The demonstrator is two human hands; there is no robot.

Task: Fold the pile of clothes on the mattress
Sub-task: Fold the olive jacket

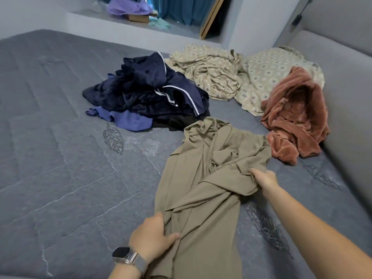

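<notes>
Grey quilted mattress (60, 178) fills most of the room's floor space, stitched with leaf shapes, and a grey padded wall runs along its right side. On it, well away from the near edge, sits the pile of dark clothes (149, 93): navy pieces with white piping heaped over a blue-violet one, all unfolded. Just beside the pile, toward the far right corner, lie a crumpled beige patterned sheet (211, 71) and a pillow in the same print (277, 67), with a rust-pink fleecy garment (296, 115) slumped against them.

One olive-tan jersey garment (201, 188) has been drawn clear of the pile and stretched toward the person, apparently so it can be flattened on open mattress before folding; it is twisted and creased through the middle, so I judge the folding proper has not begun.

The left hand (153, 232), a watch with a metal band (126, 256) on its wrist, grips the near edge of the garment, its fingers tucked into the fabric and its thumb (171, 237) lying across the cloth. The right hand (263, 177) reaches further out and pinches a bunched fold at the garment's right side, its fingers curled into the cloth. Both hands grasp the same garment at separate spots, which looks like a hold for tugging it straight.
</notes>
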